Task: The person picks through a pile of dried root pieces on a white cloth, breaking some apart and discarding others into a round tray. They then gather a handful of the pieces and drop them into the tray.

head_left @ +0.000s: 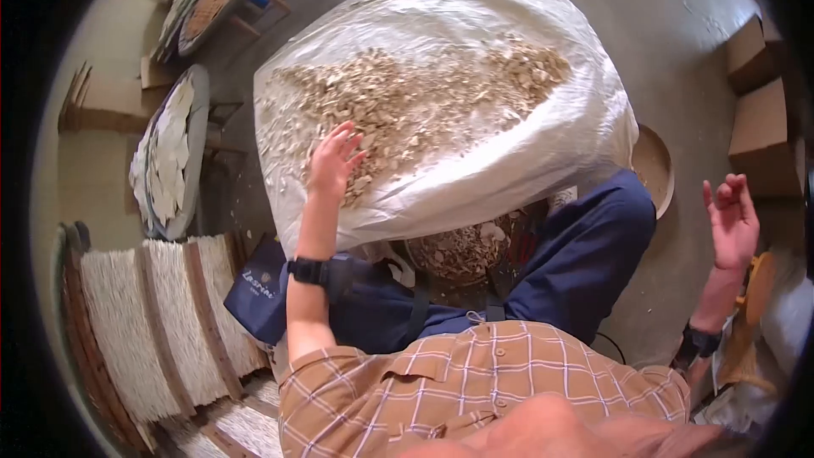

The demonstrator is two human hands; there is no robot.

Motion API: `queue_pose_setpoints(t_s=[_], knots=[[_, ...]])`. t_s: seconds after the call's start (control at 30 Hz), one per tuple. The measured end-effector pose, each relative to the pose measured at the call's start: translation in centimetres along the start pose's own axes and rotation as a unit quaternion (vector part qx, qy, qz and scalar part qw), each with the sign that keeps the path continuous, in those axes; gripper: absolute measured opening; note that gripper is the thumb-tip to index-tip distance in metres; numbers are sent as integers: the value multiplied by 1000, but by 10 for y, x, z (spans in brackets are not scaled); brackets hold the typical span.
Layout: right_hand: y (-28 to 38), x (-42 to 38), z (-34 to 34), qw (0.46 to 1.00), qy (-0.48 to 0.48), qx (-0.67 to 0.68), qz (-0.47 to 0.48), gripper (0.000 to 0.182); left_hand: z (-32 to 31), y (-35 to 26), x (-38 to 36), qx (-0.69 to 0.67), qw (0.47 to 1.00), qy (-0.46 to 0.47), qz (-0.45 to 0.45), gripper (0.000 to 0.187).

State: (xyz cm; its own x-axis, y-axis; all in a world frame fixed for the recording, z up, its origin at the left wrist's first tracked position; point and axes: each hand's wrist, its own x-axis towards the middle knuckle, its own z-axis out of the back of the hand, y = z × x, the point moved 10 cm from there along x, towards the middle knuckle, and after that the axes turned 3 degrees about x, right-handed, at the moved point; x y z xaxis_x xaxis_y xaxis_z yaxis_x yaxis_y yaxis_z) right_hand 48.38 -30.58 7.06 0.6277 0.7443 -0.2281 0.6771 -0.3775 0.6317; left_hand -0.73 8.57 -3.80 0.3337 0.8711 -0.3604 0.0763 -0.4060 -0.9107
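Observation:
My left hand [335, 161] is over the left part of a heap of dry, pale brown flakes [365, 89], its fingers stretched out and apart. The flakes lie spread on a white plastic sheet [458, 191] in front of my knees, thickest at the left and at the far right. Out to my right side, away from the sheet, my right hand [732, 225] is raised with nothing in it, fingers slightly bent and thumb apart.
Between my legs, under the sheet's near edge, stands a round container of flakes [462, 254]. A round basin [653, 170] is partly covered at the right. Cardboard boxes [763, 131] stand farther right. At left are a round tray of pale sheets [174, 153] and stacked whitish bundles [127, 322].

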Motion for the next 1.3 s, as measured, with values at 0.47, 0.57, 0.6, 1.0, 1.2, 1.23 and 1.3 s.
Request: queue_pose_setpoints(t_s=[0.47,0.57,0.6,1.0,1.2,1.23,1.3], knots=[[-268,55,-205,963,131,-84,-222,19,-61,-3,13,352,919,80,-160,18],[-312,79,-187,962,111,-87,-232,20,-85,3,24,395,895,71,-195,17],[-322,82,-183,961,91,-100,-243,20,-91,7,29,395,895,71,-195,17],[-338,96,-207,947,163,-153,-232,21,-148,17,15,609,647,46,-456,22],[-352,100,-185,949,79,-196,-232,19,-117,12,44,422,861,32,-282,14],[-357,100,-185,948,83,-191,-242,17,-107,24,54,196,964,68,-165,15],[-362,99,-186,944,91,-192,-251,17,-110,37,55,-118,985,128,-15,18]])
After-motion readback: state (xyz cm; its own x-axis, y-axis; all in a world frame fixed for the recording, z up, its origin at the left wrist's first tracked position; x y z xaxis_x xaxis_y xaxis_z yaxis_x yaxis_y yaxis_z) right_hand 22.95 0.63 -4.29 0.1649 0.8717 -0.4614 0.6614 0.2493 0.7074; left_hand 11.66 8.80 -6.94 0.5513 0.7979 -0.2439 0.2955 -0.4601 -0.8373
